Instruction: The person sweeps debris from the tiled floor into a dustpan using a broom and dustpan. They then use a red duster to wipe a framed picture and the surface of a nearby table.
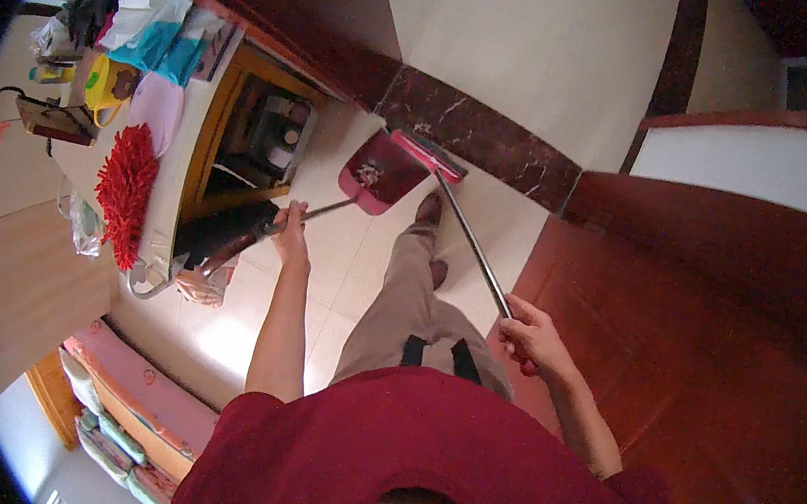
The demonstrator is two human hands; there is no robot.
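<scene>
My left hand grips the handle of a pink long-handled dustpan, whose pan rests on the tiled floor with some grey debris in it. My right hand is closed around the lower end, as seen here, of a broom's metal stick. The pink head of the broom lies across the far edge of the dustpan, near a dark marble threshold strip. A little grey fluff lies on that strip beyond the broom head.
A red wooden door stands at the right. On the left, a table holds a red chenille duster, a yellow cup and packets. Below it is a wood-framed cabinet. A bed is at the lower left.
</scene>
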